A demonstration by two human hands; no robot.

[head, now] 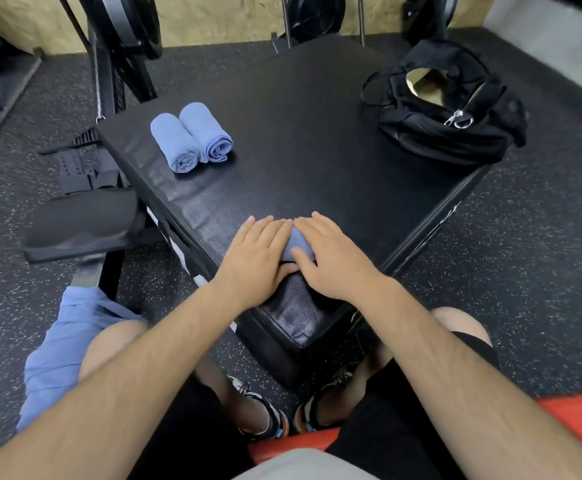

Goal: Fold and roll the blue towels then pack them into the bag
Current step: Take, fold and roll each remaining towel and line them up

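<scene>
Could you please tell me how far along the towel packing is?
Two rolled towels lie finished on the black box. The left hand and right hand press a third towel mid-roll. Blue cloth on the left knee awaits; the open bag shows no towels yet.

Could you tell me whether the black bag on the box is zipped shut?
No, the black bag stands open at its top, with its tan lining showing.
</scene>
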